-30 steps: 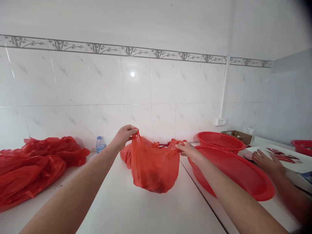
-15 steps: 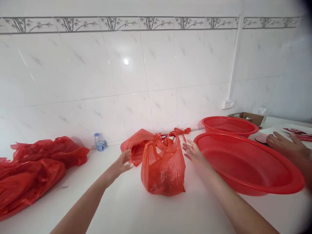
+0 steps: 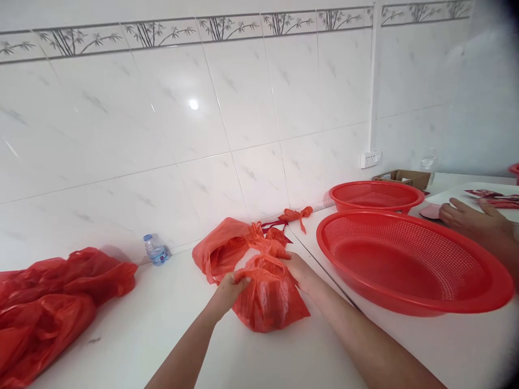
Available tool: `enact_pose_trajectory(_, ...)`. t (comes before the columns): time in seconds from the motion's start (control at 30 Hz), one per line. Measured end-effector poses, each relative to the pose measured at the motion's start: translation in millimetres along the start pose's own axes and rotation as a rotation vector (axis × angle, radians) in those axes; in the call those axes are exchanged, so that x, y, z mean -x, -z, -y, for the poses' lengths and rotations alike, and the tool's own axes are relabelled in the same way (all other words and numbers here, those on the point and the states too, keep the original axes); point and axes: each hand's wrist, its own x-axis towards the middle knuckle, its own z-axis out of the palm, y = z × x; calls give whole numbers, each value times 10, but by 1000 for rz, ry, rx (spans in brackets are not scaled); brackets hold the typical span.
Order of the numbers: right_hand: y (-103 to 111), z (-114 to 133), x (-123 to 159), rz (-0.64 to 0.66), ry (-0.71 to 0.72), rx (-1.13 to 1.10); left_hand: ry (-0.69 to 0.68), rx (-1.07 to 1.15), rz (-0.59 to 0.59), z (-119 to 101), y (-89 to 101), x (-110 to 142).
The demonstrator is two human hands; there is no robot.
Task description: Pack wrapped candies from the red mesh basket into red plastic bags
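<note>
A filled red plastic bag (image 3: 267, 302) sits on the white table in front of me. Dark contents show faintly through its film. My left hand (image 3: 230, 292) is closed on the bag's left handle, thumb on top. On the other side, my right hand (image 3: 298, 270) grips the bag's upper right, its fingers partly hidden behind the plastic. Just behind lies another red bag (image 3: 219, 246) with its mouth gaping toward me. Crumpled red plastic (image 3: 273, 237) and a knotted red bag (image 3: 298, 214) rest near the wall.
A large red perforated basket (image 3: 389, 270) stands at right, a second basket (image 3: 377, 195) behind it. Piled red bags (image 3: 60, 297) lie at left beside a small water bottle (image 3: 156, 250). A cardboard box (image 3: 405, 177) and another person's hand (image 3: 474, 221) are at far right.
Both hands have come inward from beside the bag and taken hold of its top. The upright handles are now pulled down and apart. The view has tilted and shifted slightly.
</note>
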Motion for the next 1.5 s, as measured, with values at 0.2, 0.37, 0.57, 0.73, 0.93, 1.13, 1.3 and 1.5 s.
enact_pose_trajectory(0.2,130,46,-280,-96,26,-378,-42,271,-176,1,86,-195)
enact_pose_trajectory(0.37,191,-335,-488,-151,-111,-390,25,289,-173,101,-138,-246)
enact_pose_trajectory(0.57,358,-485,-563,-176,-192,-442,85,31,22,-151,-447,-412)
enact_pose_trajectory(0.73,407,-445,-512,-53,-124,-478,41,41,-13,-168,-479,-609)
enact_pose_trajectory(0.93,398,-412,-458,78,-218,-501,0,235,-292,177,-379,-701)
enact_pose_trajectory(1.13,377,-392,-502,-96,-259,-554,11,299,-331,443,-230,-728)
enact_pose_trajectory(1.3,368,-392,-518,-117,-307,-542,2,393,-185,515,-97,-638)
enact_pose_trajectory(1.5,366,-466,-588,-83,-365,-586,11,255,38,522,-47,-439)
